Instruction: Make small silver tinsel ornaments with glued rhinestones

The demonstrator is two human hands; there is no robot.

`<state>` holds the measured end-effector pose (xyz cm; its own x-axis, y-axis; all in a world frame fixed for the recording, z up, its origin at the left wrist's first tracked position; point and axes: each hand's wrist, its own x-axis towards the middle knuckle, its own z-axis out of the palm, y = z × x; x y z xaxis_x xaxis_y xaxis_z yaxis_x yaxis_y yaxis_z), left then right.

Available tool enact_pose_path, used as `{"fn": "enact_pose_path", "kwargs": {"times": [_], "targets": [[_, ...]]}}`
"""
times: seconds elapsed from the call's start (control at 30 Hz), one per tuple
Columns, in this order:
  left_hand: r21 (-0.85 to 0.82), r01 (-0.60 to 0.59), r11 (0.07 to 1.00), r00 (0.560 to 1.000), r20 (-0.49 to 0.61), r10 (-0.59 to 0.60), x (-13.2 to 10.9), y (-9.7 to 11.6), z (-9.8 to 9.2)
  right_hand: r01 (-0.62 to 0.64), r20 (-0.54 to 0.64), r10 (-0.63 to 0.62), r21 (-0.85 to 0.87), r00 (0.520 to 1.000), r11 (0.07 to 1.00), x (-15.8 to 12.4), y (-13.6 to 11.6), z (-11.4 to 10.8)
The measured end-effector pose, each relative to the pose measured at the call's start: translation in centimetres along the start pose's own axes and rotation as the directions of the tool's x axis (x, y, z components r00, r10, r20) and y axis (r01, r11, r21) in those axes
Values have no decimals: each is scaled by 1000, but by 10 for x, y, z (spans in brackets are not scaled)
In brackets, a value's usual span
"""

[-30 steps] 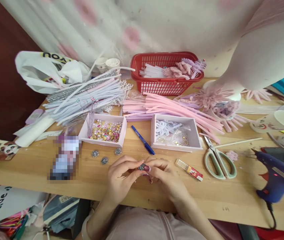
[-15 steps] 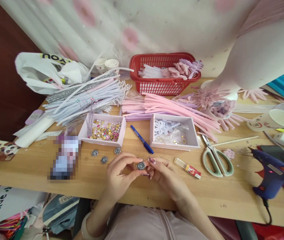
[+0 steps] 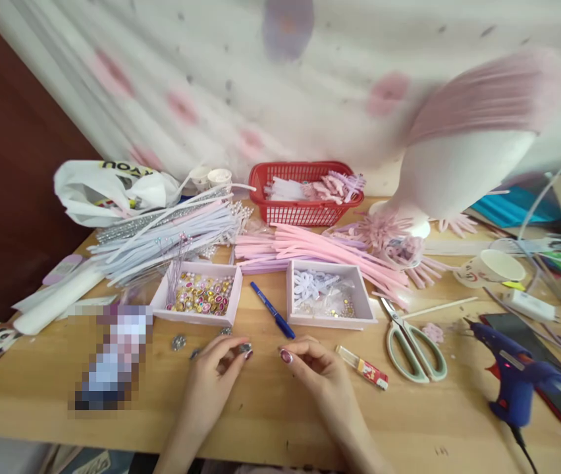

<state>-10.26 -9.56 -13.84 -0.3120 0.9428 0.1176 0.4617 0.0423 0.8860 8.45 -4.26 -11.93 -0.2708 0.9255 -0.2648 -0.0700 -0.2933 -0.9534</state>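
Between the thumb and fingertips of my left hand [image 3: 218, 375] is a small silver glittery rosette [image 3: 245, 347], seen nearly edge-on. My right hand [image 3: 322, 372] is a short way to the right, its thumb and fingers drawn together in a pinch. Whether anything is between those fingertips I cannot make out. A similar glittery rosette [image 3: 178, 342] lies on the table left of my left hand, and others sit partly hidden behind that hand. A lighter [image 3: 363, 367] lies just right of my right hand.
Ahead are a box of beads and gems [image 3: 196, 321], a blue pen [image 3: 273, 309] and a box of white pieces [image 3: 332, 322]. Scissors [image 3: 413, 349] and a blue glue gun [image 3: 512, 372] lie to the right. Pipe cleaners [image 3: 310, 247] and a red basket [image 3: 305, 214] are behind.
My hands have moved apart, and the rosette has gone left with my left hand, away from my right fingers. The head view has tilted up.
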Motion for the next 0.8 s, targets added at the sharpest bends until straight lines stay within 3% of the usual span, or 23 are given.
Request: {"fn": "enact_pose_path", "kwargs": {"times": [0.23,0.4,0.53,0.7,0.8], "targets": [[257,-75,963,990,-97,103,6,-14,-7,172,-150,-171,-5,974,985,-6,1,-15],[359,-121,926,981,-97,166,7,-5,-17,201,-167,-178,130,970,971,-12,1,-28],[448,-88,890,970,-164,178,6,7,-47,264,-271,-192,264,943,928,-15,-4,-36],[549,55,834,874,-430,225,11,31,-95,370,-282,-302,231,911,900,-18,-8,-48],[603,45,797,834,-462,303,23,52,-114,464,-218,-423,196,880,864,-19,-5,-54]]}}
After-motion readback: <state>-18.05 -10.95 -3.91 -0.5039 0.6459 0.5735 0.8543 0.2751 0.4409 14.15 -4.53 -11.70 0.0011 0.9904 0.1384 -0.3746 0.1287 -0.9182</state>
